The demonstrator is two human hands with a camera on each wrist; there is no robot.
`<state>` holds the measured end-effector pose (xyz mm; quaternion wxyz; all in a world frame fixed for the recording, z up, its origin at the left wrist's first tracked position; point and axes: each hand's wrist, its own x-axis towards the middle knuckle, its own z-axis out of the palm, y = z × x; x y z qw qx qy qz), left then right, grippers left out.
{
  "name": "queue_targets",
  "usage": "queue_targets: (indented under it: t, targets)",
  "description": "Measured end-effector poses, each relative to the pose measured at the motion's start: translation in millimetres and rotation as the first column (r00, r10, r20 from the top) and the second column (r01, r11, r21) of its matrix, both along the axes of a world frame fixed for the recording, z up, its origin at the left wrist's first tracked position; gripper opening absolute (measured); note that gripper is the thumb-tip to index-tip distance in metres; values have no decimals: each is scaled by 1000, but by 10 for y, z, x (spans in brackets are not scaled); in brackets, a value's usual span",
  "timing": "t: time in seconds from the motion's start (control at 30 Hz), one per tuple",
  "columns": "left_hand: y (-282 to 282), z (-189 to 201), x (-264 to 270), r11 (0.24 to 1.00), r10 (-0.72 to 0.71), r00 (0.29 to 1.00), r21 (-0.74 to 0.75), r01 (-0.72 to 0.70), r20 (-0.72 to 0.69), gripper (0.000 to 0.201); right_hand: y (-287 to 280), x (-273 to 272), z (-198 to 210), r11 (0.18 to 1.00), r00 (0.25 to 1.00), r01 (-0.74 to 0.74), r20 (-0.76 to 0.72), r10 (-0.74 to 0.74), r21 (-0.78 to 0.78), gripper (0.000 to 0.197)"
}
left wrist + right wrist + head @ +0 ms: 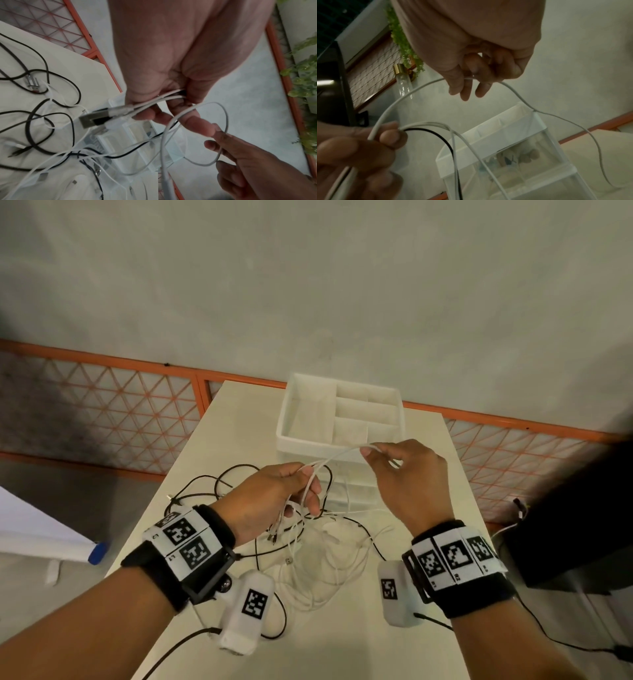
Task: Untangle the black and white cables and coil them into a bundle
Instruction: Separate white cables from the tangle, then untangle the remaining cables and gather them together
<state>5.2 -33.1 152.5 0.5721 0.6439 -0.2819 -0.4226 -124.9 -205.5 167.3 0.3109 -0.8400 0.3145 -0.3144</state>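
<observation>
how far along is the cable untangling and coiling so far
Early stage. Done: the left hand has gathered a few strands, white and one black, with plug ends sticking out of its grip. In hand: the right hand pinches a white cable stretched between the hands, seemingly forming a loop. Left: most black cables and white cables lie tangled on the table; no finished bundle is visible.

You face grey wall [308, 285]; orange lattice fence [102, 405] behind white bench [239, 422]; green plants [305, 81] beside fence.
</observation>
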Motion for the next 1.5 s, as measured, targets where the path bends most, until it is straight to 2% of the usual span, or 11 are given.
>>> queue_targets:
  t: [0.17, 0.4, 0.57, 0.63, 0.7, 0.83, 1.0, 1.17, 1.33, 1.43, 1.5]
  targets:
    - [-9, 22, -5, 999, -1, 983, -47, -8, -181, 31, -31, -33, -18, 997, 995, 81, -64, -81, -7, 20]
    - [10, 27, 43, 1000, 8, 982, 2, -8, -187, 29, -74, -112, -29, 973, 923, 220, -339, -184, 69, 31]
    - [-14, 138, 18, 998, -54, 999, 38, 54, -9, 43, 78, -111, 54, 937, 887, -240, -336, 317, 253, 66]
    - [-47, 247, -53, 993, -114, 989, 30, 111, 95, 44, 216, -53, 47, 865, 820, -423, -293, 492, 268, 55]
    - [-62, 359, -79, 992, -116, 977, -30, 124, 179, 42, 221, 34, -68, 883, 834, -397, -303, 462, 252, 19]
    - [61, 562, 75, 979, 8, 987, -202, 25, 160, 35, -178, -82, -462, 985, 809, -69, -569, 147, 156, 40]
    - [276, 469, 319, 996, 27, 960, -91, -2, 280, 31, -835, -317, -666, 931, 910, 284, -371, -186, 229, 20]
    - [281, 23, 391, 934, -227, 852, 353, 53, 472, 35, -956, -175, -155, 955, 982, 114, 116, -151, 275, 18]
    - [212, -311, 327, 911, -195, 827, 409, -46, 528, 41, -888, -110, 22, 997, 969, -63, 241, 48, 54, 7]
    - [201, -463, 291, 903, -95, 838, 401, -155, 537, 42, -926, -160, -276, 995, 996, -88, 20, 87, 56, 5]
    - [214, -508, 255, 895, -28, 861, 396, -205, 508, 44, -948, -290, -597, 980, 964, 18, -263, 36, 199, 37]
